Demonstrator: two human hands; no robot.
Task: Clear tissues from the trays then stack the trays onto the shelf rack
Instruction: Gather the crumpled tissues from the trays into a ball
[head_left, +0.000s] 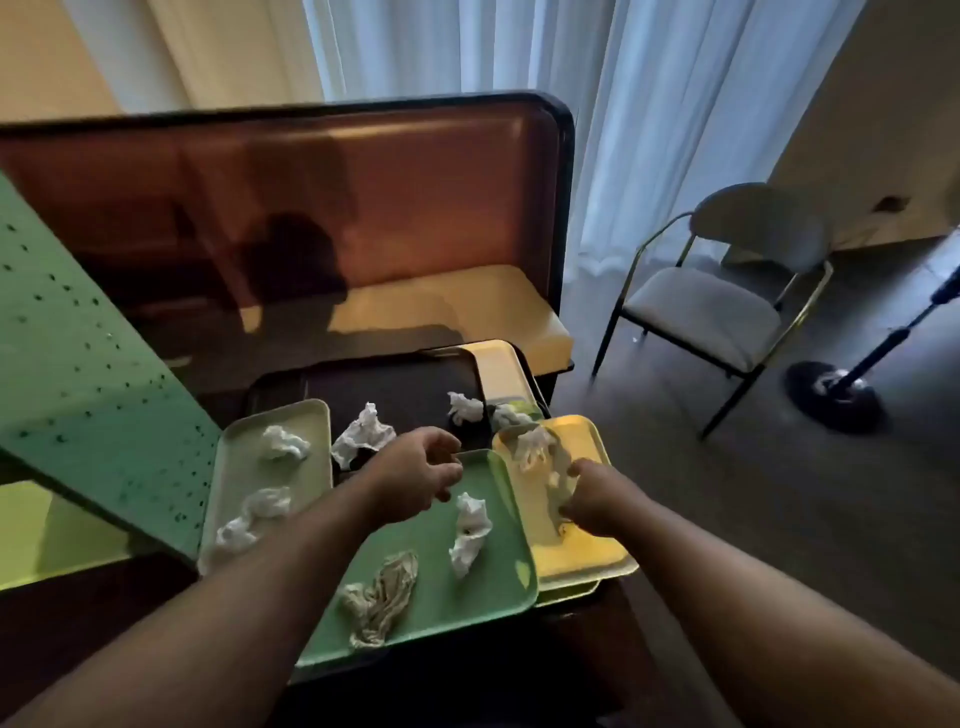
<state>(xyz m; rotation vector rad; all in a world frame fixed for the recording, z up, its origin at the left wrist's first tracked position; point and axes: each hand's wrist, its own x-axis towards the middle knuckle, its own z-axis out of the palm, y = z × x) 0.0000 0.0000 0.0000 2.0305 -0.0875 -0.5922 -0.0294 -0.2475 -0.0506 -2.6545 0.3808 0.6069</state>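
My left hand (415, 475) hovers half-curled and empty over the green tray (441, 587), while my right hand (597, 499) pinches a tissue (535, 449) on the yellow tray (587, 551).

Both bare hands reach over a cluster of trays. The left hand (415, 475) hovers, fingers curled, above the green tray (415, 587). At three o'clock from it, the right hand (597, 499) touches a crumpled tissue (535, 447) on the yellow tray (587, 551). At nine o'clock, a pale tray (234, 467) carries more tissues.
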